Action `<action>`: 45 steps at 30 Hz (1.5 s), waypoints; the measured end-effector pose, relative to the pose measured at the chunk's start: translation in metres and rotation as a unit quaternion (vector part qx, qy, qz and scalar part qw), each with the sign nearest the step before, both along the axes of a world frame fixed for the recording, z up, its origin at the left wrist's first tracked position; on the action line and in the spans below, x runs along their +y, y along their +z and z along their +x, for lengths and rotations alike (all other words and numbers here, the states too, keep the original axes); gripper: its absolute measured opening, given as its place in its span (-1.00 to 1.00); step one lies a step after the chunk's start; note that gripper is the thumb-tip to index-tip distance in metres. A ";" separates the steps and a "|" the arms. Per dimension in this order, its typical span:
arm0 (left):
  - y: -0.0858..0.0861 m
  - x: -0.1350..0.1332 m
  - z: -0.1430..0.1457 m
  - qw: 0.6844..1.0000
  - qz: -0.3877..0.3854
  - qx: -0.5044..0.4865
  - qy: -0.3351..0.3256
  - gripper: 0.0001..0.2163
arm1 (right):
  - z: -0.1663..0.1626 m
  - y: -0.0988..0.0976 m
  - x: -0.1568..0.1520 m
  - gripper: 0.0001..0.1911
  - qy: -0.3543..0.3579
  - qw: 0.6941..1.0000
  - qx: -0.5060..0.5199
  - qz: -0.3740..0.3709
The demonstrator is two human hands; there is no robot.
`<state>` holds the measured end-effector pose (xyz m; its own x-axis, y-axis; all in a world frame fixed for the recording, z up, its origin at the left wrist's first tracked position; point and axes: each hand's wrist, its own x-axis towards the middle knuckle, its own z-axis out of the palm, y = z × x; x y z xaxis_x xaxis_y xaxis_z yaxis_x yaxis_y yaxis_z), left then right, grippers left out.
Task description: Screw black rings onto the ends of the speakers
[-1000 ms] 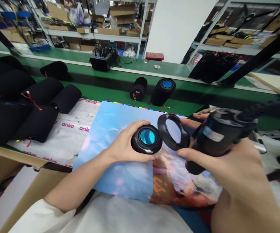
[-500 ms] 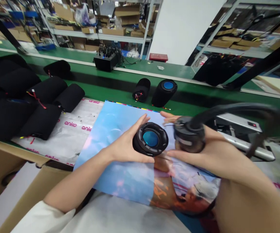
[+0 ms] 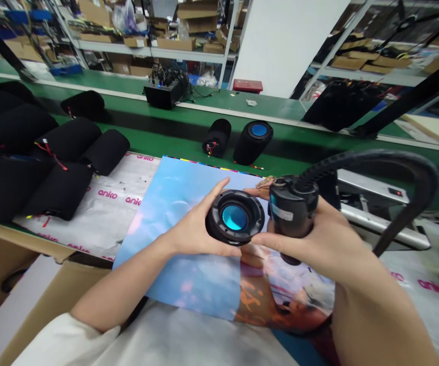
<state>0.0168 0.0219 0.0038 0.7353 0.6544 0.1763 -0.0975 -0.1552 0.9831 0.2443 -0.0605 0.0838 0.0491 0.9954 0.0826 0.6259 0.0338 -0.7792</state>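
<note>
centre frame: left hand (image 3: 192, 231) cupped speaker (image 3: 234, 217), ring seated on top; right hand (image 3: 318, 239) gripped power driver (image 3: 291, 208) beside it. best kept speaker steady, driver square to ring.

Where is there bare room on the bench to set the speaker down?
Bare room: the blue poster left of the left hand, and the white anko sheet between the poster and the black sleeves. Crowded: the stacked sleeves at far left, and the right side, where the right hand grips a hosed tool.
</note>
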 end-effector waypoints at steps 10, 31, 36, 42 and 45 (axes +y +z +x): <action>0.000 -0.002 0.000 0.999 0.032 -0.013 0.039 0.03 | -0.007 -0.014 -0.009 -0.12 -0.007 0.998 0.050 -0.025; 0.000 0.000 0.003 0.997 0.021 -0.073 0.011 -0.05 | -0.005 0.003 0.001 -0.26 0.056 0.996 -0.006 -0.062; -0.001 -0.002 0.003 0.996 0.006 -0.087 0.017 -0.03 | -0.014 0.004 -0.004 -0.52 -0.023 0.995 -0.077 -0.054; 0.003 -0.003 0.000 0.999 0.016 -0.047 0.012 -0.05 | -0.005 0.011 0.009 -0.34 0.057 0.996 -0.050 -0.054; 0.003 -0.004 -0.001 0.999 0.018 -0.036 0.018 -0.02 | -0.001 0.019 0.019 -0.46 0.114 0.990 -0.041 -0.078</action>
